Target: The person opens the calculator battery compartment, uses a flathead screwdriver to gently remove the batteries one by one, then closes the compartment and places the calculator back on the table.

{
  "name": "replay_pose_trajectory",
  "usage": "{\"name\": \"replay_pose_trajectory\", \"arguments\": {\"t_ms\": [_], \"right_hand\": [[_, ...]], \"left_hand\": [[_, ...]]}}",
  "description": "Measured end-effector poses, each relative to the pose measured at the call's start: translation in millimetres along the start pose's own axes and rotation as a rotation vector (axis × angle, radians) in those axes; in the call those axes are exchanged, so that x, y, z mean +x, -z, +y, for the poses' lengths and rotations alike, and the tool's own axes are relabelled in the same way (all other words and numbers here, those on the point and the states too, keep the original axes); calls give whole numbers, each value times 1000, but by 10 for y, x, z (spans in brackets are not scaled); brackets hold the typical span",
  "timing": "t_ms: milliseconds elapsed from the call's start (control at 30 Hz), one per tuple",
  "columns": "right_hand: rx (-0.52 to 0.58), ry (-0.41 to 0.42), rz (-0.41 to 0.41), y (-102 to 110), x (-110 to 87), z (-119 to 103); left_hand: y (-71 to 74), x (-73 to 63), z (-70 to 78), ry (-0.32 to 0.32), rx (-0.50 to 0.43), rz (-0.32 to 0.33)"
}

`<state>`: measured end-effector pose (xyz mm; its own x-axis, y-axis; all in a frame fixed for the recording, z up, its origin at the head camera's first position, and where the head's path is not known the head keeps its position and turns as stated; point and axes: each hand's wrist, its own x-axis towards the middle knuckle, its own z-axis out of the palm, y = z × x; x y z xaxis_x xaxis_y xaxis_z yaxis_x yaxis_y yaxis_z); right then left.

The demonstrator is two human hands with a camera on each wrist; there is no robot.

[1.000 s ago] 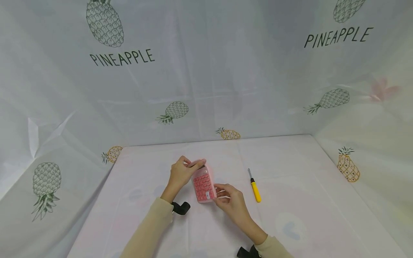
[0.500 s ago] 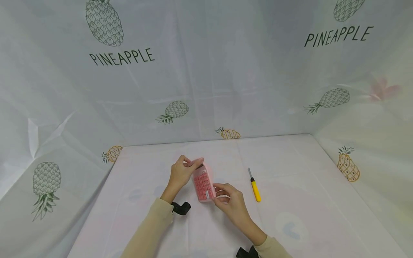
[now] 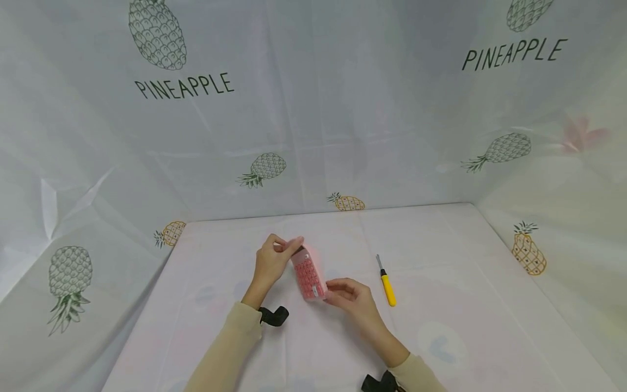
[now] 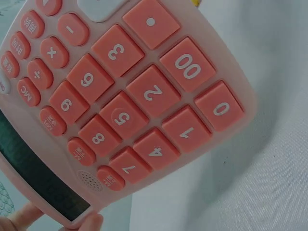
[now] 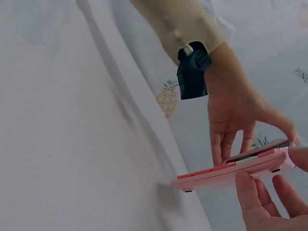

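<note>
A pink calculator [image 3: 308, 277] with red keys is held between both hands, tilted, its dark display end up and away. In the left wrist view its number keys [image 4: 154, 91] face the camera and the display [image 4: 38, 173] lies at lower left. My left hand [image 3: 271, 262] pinches the display end, thumb on its edge. At the opposite end, my right hand [image 3: 358, 302] holds the lower right corner between thumb and fingers. The right wrist view shows the calculator [image 5: 231, 173] edge-on, with right fingers [image 5: 250, 195] under it and the left hand [image 5: 236, 110] beyond.
A screwdriver [image 3: 387, 283] with a yellow handle lies on the table to the right of the hands. A pale cloth covers the table [image 3: 441, 256]. Behind it hangs a white pineapple-print curtain [image 3: 343, 109]. Black cameras [image 3: 274, 316] sit on both wrists.
The calculator has tipped, its keypad showing narrower, and its display end has shifted slightly left with my left hand. My right hand stays at the lower corner. The screwdriver has not moved.
</note>
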<state>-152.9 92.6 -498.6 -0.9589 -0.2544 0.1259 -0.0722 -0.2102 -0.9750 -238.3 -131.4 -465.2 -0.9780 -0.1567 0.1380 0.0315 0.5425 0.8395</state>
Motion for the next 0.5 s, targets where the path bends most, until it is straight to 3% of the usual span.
{"name": "replay_pose_trajectory", "arguments": {"t_ms": [100, 167, 500], "right_hand": [[215, -134, -1, 33, 16, 15], [300, -187, 7, 48, 26, 19], [543, -379, -7, 86, 49, 20]], "left_hand": [[16, -3, 14, -11, -22, 11], [27, -6, 24, -19, -37, 12], [36, -14, 28, -65, -127, 33]]}}
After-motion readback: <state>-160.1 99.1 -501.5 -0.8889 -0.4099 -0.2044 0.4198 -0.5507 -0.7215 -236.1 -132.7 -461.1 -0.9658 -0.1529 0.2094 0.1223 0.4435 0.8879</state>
